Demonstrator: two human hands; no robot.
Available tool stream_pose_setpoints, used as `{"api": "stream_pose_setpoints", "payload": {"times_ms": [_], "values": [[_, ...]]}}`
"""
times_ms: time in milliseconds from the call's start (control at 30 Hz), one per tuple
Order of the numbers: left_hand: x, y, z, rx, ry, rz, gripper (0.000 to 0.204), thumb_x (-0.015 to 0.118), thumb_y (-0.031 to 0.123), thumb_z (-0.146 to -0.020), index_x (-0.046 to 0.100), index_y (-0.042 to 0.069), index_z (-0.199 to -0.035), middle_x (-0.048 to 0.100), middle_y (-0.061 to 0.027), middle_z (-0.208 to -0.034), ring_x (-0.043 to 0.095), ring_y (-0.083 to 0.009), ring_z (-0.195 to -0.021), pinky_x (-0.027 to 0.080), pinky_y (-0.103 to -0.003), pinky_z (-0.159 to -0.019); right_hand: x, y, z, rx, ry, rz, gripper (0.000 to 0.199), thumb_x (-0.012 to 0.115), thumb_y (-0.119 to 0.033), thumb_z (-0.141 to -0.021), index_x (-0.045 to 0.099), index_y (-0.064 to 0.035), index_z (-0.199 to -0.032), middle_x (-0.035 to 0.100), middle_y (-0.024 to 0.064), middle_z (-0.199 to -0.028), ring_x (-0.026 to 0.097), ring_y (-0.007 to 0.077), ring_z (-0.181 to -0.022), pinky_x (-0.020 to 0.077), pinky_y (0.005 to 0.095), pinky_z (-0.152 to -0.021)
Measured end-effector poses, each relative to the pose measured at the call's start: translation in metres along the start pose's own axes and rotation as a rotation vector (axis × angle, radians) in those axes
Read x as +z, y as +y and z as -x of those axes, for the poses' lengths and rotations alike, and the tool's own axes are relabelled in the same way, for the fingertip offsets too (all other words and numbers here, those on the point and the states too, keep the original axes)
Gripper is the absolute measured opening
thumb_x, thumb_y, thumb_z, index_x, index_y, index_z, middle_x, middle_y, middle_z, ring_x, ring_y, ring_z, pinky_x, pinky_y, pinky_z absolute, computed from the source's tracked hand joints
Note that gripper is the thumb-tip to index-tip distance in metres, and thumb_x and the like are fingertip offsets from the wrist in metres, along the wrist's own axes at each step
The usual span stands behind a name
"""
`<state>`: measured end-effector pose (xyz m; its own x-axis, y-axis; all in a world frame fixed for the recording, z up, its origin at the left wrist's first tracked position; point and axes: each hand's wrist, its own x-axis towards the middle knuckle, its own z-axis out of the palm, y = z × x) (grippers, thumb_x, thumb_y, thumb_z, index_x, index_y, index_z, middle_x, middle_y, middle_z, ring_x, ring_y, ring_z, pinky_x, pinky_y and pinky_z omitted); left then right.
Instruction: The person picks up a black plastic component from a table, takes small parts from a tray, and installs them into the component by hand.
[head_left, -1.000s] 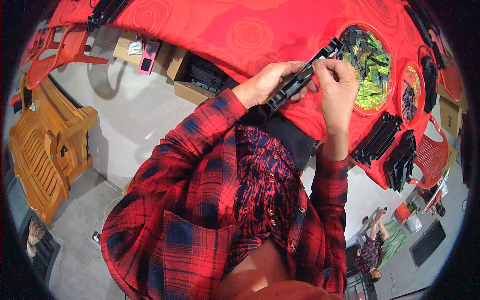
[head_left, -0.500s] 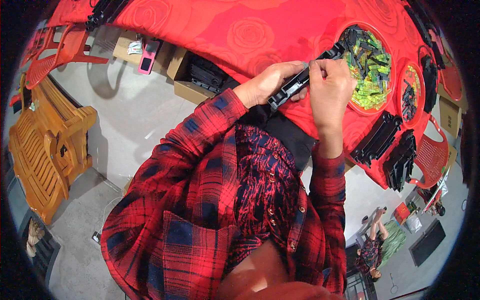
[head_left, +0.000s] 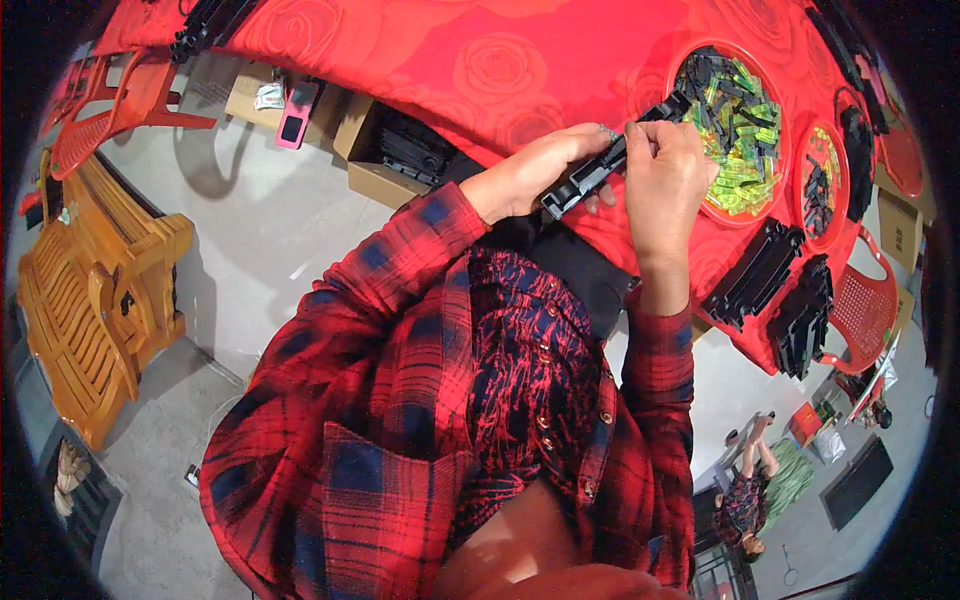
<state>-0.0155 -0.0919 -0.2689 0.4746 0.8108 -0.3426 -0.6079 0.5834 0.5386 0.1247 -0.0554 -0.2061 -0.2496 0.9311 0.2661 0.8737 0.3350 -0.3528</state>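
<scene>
Setting: red rose-patterned tablecloth over a table, grey concrete floor below, a wooden bench off to the person's left.
Black strip: a long black plastic strip is held above the table edge, tilted, its far end reaching toward the big round tray.
Left hand: the left hand is curled around the near end of the strip, fingers closed on it from below, wrist bent in toward the body.
Right hand: the right hand arches over the far part, fingertips pinched narrow at the top edge; whether they hold a small piece I cannot tell.
Nearby: the tray holds green and black small parts; a smaller tray and stacked black strips lie to the right.
Risk: the strip hangs over the edge, so a loose left grip would likely drop it to the floor.
Risk: any small piece under the pinch could slip into the lap, given how fine that hold looks.
</scene>
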Motion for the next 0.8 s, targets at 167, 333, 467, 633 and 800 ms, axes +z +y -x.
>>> {"api": "stream_pose_setpoints", "payload": {"times_ms": [167,333,467,633,800], "values": [[-0.001,-0.005,0.010,0.049,-0.007,-0.137,0.025,0.051,0.015,-0.094,0.055,0.003,-0.116,0.066,-0.0072,-0.091,0.063,-0.0142,-0.072,0.053,-0.027,-0.067,0.000,-0.001,0.005,0.008,-0.021,-0.009,0.014,0.069,-0.018,-0.084,0.070,-0.0052,-0.078,0.062,0.0115,-0.079,0.060,0.0303,-0.078,0.0388,0.0429,-0.075],[0.006,-0.008,0.018,0.051,0.032,-0.154,0.035,0.053,0.008,-0.089,0.053,0.001,-0.123,0.065,-0.0071,-0.100,0.065,-0.0142,-0.083,0.053,-0.027,-0.073,0.000,0.002,0.012,0.052,-0.037,-0.041,0.014,0.070,-0.019,-0.083,0.070,-0.0063,-0.078,0.062,0.0114,-0.079,0.060,0.0301,-0.079,0.0388,0.0433,-0.075],[0.008,-0.015,0.028,0.038,0.071,-0.085,0.042,0.052,0.005,-0.086,0.051,0.000,-0.128,0.063,-0.0073,-0.107,0.065,-0.0154,-0.094,0.053,-0.028,-0.081,0.002,0.002,0.021,0.014,-0.042,-0.047,0.012,0.070,-0.019,-0.082,0.070,-0.0076,-0.077,0.062,0.0107,-0.079,0.060,0.0295,-0.078,0.0385,0.0428,-0.074],[0.005,-0.028,0.050,0.000,0.116,-0.026,0.041,0.051,0.002,-0.085,0.050,-0.002,-0.125,0.063,-0.0089,-0.108,0.064,-0.0169,-0.094,0.051,-0.030,-0.087,0.011,0.001,0.037,0.012,-0.103,-0.080,0.010,0.073,-0.017,-0.081,0.071,-0.0077,-0.079,0.062,0.0086,-0.079,0.059,0.0260,-0.076,0.0370,0.0396,-0.076],[0.004,-0.047,0.071,0.023,0.238,-0.116,0.036,0.050,0.002,-0.085,0.049,-0.003,-0.121,0.062,-0.0105,-0.107,0.063,-0.0180,-0.096,0.050,-0.030,-0.088,0.016,-0.005,0.055,0.000,-0.147,-0.079,0.011,0.071,-0.020,-0.082,0.070,-0.0101,-0.078,0.061,0.0071,-0.077,0.059,0.0273,-0.078,0.0366,0.0408,-0.074]]}}
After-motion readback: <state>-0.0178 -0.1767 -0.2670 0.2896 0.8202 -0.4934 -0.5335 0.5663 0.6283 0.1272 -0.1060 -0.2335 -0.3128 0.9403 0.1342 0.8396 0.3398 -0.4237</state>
